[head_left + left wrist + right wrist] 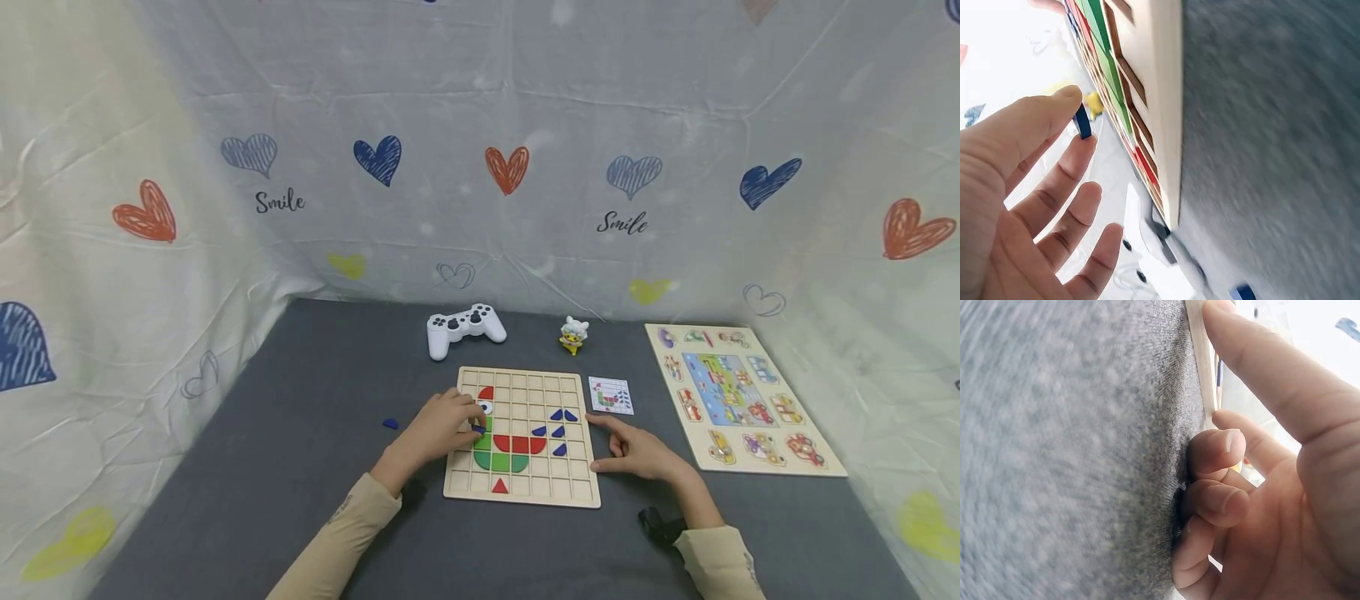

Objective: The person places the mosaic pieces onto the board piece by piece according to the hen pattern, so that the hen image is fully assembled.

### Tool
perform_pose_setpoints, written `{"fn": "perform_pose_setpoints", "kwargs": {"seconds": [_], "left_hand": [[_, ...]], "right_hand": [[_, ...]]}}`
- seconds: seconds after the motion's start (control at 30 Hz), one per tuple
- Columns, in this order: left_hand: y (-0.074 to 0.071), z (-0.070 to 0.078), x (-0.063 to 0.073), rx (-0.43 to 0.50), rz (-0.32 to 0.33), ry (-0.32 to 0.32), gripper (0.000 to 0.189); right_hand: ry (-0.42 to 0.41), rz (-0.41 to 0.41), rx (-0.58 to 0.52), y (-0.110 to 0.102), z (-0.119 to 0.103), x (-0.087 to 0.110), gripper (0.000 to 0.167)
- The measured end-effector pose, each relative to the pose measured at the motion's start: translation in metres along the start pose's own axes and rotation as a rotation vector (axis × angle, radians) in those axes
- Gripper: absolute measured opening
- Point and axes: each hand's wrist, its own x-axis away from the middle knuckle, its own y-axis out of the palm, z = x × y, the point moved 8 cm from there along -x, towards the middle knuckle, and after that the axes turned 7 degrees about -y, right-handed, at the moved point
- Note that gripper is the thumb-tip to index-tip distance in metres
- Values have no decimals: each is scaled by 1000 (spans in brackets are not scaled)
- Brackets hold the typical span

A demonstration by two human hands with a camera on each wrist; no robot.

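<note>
A wooden grid board (566, 483) lies on the dark table with red, green, white and blue pieces set in its squares. Between thumb and index finger, my left hand (441, 427) pinches a small blue puzzle piece (1082, 121) above the board's left part; its other fingers are spread loosely. At the board's right edge rests my right hand (636, 450), touching it with the extended index finger and thumb. The remaining fingers (1210, 500) of that hand curl near the cloth. Several blue pieces (558, 432) sit in the right squares, and a red triangle (500, 486) lies at the bottom.
Another blue piece (391, 423) lies on the table left of the board. A small pattern card (611, 396) is beyond my right hand. Farther back are a white game controller (465, 327) and a small figurine (573, 335). A picture puzzle board (750, 400) lies at right.
</note>
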Motion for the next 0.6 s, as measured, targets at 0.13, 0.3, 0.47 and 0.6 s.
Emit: {"fn": "perform_pose_setpoints", "kwargs": {"seconds": [0.13,0.3,0.47,0.6], "left_hand": [[6,9,-9,-7,-22,23,9],[13,17,-20,-32,-19,55,9],[17,26,-28,-36,-48,54,8],[19,35,-35,-38,-84,45,7]], "right_hand": [[8,1,0,0,1,0,77],[9,6,2,-1,2,0,77],[4,10,6,-1,2,0,77],[7,11,3,-1,2,0,77]]}}
